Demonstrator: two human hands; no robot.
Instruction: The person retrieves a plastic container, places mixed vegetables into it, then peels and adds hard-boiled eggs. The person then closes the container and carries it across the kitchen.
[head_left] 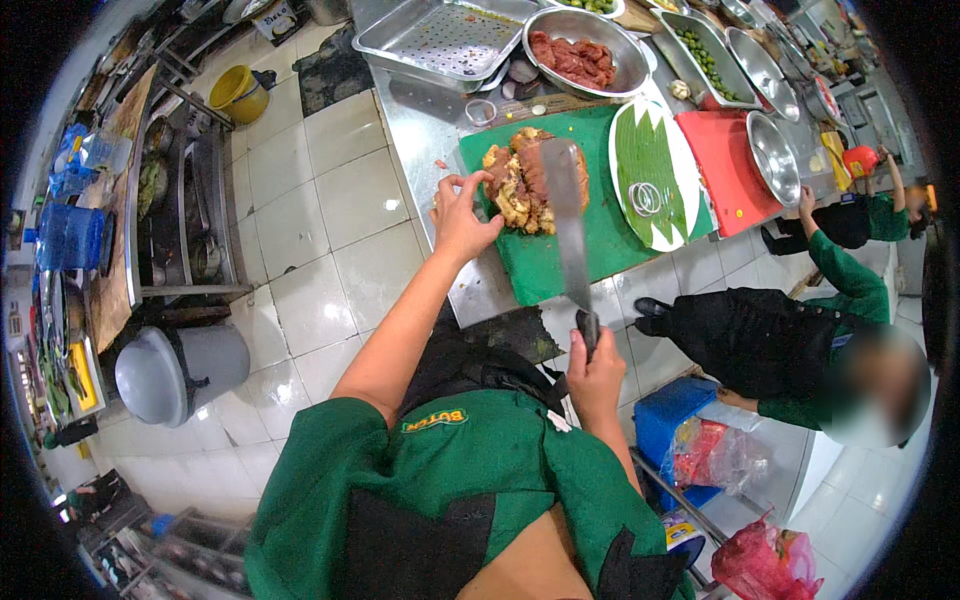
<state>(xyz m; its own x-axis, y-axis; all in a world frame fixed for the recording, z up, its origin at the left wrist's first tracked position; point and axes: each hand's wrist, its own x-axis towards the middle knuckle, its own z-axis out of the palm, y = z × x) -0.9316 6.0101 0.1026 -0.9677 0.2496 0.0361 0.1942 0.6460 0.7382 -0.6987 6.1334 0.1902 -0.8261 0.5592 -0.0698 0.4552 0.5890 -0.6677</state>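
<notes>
My right hand (596, 372) is closed round the dark handle of a cleaver (568, 215), its broad blade pointing away from me and covering part of the meat's right side. Browned cooked meat (520, 185) lies on a green cutting board (530, 262). Beside the meat's left edge is my left hand (462, 215), fingers apart and curved, the fingertips at or close to its surface. To the right, a white oval plate (690, 190) lined with a green leaf (645, 150) carries a few onion rings (646, 197).
Beyond the board stand a perforated steel tray (440, 40) and a bowl of raw meat (575, 60). A red board (725, 165) and a steel bowl (772, 160) lie further right. Co-workers (760, 330) stand at the right. A grey bin (180, 370) is on the left floor.
</notes>
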